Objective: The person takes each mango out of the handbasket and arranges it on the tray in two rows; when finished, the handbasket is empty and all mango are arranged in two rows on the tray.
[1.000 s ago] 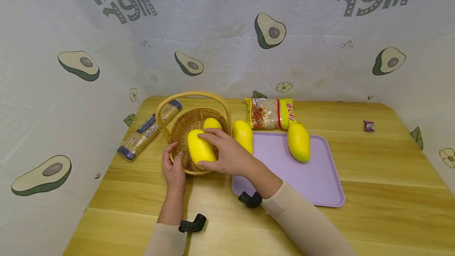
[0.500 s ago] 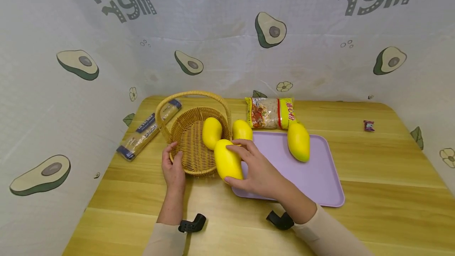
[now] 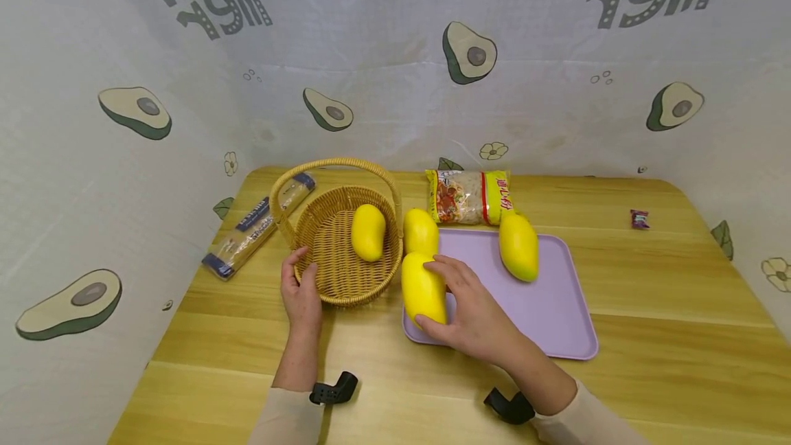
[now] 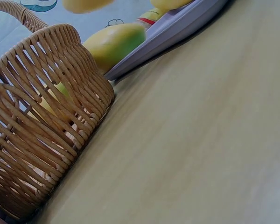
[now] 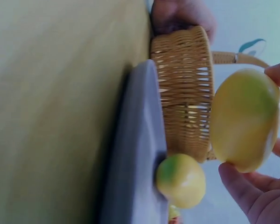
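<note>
My right hand [image 3: 476, 307] grips a yellow mango [image 3: 423, 291] above the left end of the lilac tray [image 3: 544, 325]. The right wrist view shows this mango [image 5: 245, 121] raised off the tray, thumb and fingers around it. My left hand [image 3: 301, 290] rests against the near left rim of the wicker basket [image 3: 321, 225], fingers over the edge and relaxed. One mango [image 3: 368, 233] lies inside the basket. Two more are on the tray: a mango [image 3: 421, 231] at its left, beside the basket, and a mango [image 3: 519, 247] toward the back right.
A yellow-ended noodle bag [image 3: 469, 198] lies behind the tray. Left of the basket is a long spaghetti pack [image 3: 253, 232] with blue ends. A small purple packet [image 3: 639, 219] sits at the far right of the wooden table [image 3: 667, 335]. An avocado-print curtain [image 3: 395, 53] surrounds the table.
My right hand has carried the mango out of the basket, rightward to over the tray's left end. The left hand and the basket have stayed in place.
</note>
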Demonstrator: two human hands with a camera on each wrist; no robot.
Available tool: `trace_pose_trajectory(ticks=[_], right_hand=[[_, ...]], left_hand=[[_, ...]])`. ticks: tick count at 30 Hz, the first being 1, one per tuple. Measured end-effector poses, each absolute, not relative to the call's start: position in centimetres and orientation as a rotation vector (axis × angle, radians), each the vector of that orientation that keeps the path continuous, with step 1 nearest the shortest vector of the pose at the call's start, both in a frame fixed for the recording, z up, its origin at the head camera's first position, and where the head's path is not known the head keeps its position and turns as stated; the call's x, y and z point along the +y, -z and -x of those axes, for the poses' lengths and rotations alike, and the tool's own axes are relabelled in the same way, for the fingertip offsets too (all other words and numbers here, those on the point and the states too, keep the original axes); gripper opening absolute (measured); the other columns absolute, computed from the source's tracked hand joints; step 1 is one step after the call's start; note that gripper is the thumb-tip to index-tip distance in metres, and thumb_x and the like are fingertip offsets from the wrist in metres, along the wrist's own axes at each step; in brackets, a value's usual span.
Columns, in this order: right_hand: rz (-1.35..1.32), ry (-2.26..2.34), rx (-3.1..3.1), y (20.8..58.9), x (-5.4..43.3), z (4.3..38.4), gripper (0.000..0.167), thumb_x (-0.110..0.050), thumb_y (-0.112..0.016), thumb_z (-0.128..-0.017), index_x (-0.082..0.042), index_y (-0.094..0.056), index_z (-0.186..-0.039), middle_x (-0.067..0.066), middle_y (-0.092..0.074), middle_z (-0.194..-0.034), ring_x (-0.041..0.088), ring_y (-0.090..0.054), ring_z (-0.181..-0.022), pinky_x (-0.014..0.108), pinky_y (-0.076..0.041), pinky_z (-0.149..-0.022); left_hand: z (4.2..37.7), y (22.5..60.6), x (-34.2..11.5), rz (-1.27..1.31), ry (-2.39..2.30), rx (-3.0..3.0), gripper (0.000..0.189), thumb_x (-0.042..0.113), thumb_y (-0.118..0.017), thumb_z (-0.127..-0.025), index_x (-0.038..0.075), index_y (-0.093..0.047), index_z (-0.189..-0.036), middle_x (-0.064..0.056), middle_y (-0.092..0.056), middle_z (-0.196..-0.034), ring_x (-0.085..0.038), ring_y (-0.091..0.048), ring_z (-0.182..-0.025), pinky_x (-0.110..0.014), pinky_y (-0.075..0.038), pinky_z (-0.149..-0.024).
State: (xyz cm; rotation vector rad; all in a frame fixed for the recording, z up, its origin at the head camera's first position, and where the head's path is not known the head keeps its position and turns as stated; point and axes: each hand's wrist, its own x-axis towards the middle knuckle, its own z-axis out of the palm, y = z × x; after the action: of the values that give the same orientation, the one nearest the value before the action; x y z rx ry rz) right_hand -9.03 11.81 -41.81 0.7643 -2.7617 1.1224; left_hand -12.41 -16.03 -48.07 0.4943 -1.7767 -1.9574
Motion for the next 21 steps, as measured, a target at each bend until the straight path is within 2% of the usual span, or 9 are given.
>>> trace_pose_trajectory(ticks=[5, 9, 17, 21], right_hand=[[-0.689, -1.123, -2.842, 42.7, 11.6, 9.2, 0.083, -0.031, -0.087, -0.079, -0.012, -0.044, -0.147, 0.013, -0.045, -0.146, 0.021, -0.059, -0.113, 0.040, -0.056, -0.091], [-0.617, -1.141, -2.909, 43.1, 11.4, 9.3, 0.087, -0.034, -0.087, -0.078, -0.012, -0.042, -0.150, 0.015, -0.044, -0.144, 0.020, -0.059, -0.106, 0.040, -0.054, -0.090], [-0.536, -1.213, -2.959, 43.9, 11.1, 9.4, 0.089, -0.039, -0.086, -0.080, -0.009, -0.042, -0.151, 0.017, -0.042, -0.144, 0.023, -0.059, -0.110, 0.042, -0.054, -0.094], [-0.522, -1.204, -2.983, 44.1, 10.9, 9.3, 0.089, -0.042, -0.085, -0.081, -0.010, -0.042, -0.151, 0.017, -0.042, -0.145, 0.025, -0.059, -0.112, 0.043, -0.053, -0.094]], left_hand=[[12.3, 47.9, -16.1, -0.499, 1.954, -1.788, 0.036, 0.004, -0.052, -0.097, 0.001, -0.057, -0.133, -0.010, -0.051, -0.149, -0.021, -0.036, -0.145, -0.037, -0.026, -0.117], [12.3, 48.0, -16.1, -0.500, 1.959, -1.790, 0.035, 0.004, -0.052, -0.098, 0.002, -0.057, -0.132, -0.009, -0.051, -0.149, -0.021, -0.036, -0.145, -0.039, -0.026, -0.117], [12.3, 48.0, -16.0, -0.504, 1.960, -1.776, 0.036, 0.004, -0.053, -0.097, 0.001, -0.057, -0.132, -0.010, -0.051, -0.150, -0.022, -0.036, -0.145, -0.041, -0.024, -0.120], [12.3, 48.0, -16.0, -0.508, 1.955, -1.763, 0.036, 0.003, -0.053, -0.096, 0.000, -0.057, -0.132, -0.011, -0.052, -0.149, -0.021, -0.038, -0.143, -0.037, -0.026, -0.118]])
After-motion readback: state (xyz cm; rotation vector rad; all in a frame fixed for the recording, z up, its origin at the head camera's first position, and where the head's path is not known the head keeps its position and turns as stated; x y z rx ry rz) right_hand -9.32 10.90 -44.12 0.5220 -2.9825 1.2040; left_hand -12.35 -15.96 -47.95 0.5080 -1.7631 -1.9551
